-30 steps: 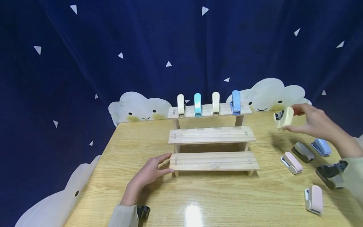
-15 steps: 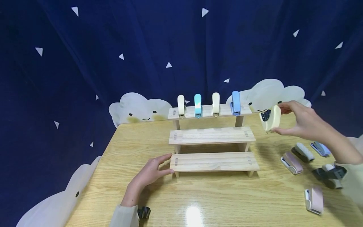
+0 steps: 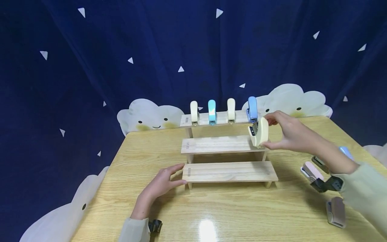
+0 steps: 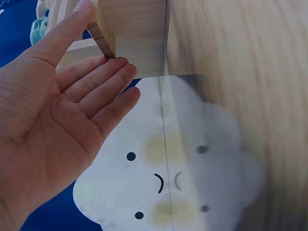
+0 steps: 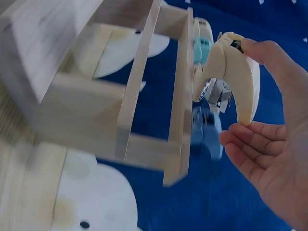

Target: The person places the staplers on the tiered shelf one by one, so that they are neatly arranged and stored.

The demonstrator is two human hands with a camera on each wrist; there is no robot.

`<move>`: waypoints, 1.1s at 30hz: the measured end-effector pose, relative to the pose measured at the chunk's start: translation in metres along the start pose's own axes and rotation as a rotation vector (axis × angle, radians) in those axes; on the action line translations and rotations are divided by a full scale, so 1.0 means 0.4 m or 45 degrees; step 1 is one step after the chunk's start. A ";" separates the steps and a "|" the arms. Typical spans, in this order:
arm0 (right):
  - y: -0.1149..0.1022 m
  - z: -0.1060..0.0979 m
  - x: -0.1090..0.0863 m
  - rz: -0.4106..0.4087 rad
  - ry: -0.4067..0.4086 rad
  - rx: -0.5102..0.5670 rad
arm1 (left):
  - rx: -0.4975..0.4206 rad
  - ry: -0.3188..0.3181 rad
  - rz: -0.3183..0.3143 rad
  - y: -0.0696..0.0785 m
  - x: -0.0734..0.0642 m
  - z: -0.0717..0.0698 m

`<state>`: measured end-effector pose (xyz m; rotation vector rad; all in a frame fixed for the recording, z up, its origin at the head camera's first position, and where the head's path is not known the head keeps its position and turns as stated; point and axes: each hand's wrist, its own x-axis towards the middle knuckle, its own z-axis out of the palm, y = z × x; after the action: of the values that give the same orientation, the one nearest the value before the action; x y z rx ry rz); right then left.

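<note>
My right hand (image 3: 294, 134) pinches a cream stapler (image 3: 263, 133) by its two ends, thumb on one and fingertips on the other. The stapler stands tilted up, overlapping the right end of the middle tier in the head view; its metal mechanism shows in the right wrist view. My left hand (image 3: 161, 183) rests at the left end of the three-tier wooden shelf (image 3: 223, 172), fingers extended, thumb at the lowest board's front corner and fingertips at its back. Along the top tier stand two cream staplers (image 3: 194, 112), a turquoise stapler (image 3: 212, 112) and a blue stapler (image 3: 252, 109).
On the table's right side lie a pink-and-white stapler (image 3: 312, 170), a dark grey stapler (image 3: 320, 163), a blue stapler (image 3: 346, 153) and another pink one (image 3: 336, 212), partly shaded or covered by the right arm. A dark blue curtain (image 3: 181, 40) with clouds hangs behind.
My right hand has carried the cream stapler leftward from above the table's right side to the right end of the shelf. The left hand has stayed in place.
</note>
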<state>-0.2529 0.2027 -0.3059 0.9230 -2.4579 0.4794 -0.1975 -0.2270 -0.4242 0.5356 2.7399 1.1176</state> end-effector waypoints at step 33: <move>-0.243 0.221 0.195 -0.196 -0.113 0.019 | 0.030 0.012 0.001 0.004 0.001 0.000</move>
<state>-0.2648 0.0512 -0.3222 1.1523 -2.4405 0.4116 -0.1976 -0.2257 -0.4234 0.5361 2.7644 1.0918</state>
